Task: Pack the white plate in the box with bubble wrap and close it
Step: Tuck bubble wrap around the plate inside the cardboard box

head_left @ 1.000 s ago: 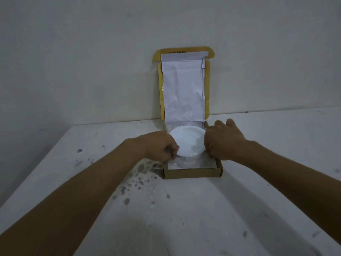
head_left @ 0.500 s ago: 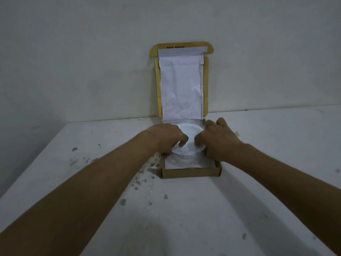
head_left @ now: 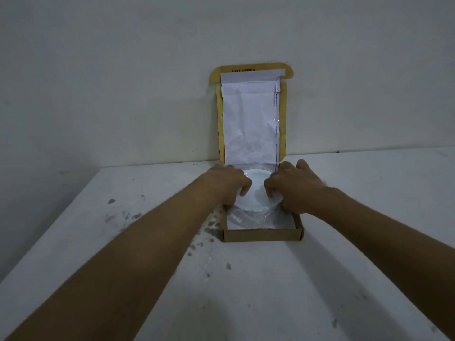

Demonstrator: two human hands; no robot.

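In the box (head_left: 262,234), on the bubble wrap (head_left: 248,221), our left hand (head_left: 227,183) and right hand (head_left: 294,187) curl their fingers onto the plate (head_left: 256,195). Pressed unevenly, it could tip or crumple the wrap. It looks white, round, glossy and shallow.

Two bare forearms are seen; no sleeves, watch, rings or gloves are worn; the left hand (head_left: 227,184) and right hand (head_left: 294,189) are uncovered; fingernails are kept short.
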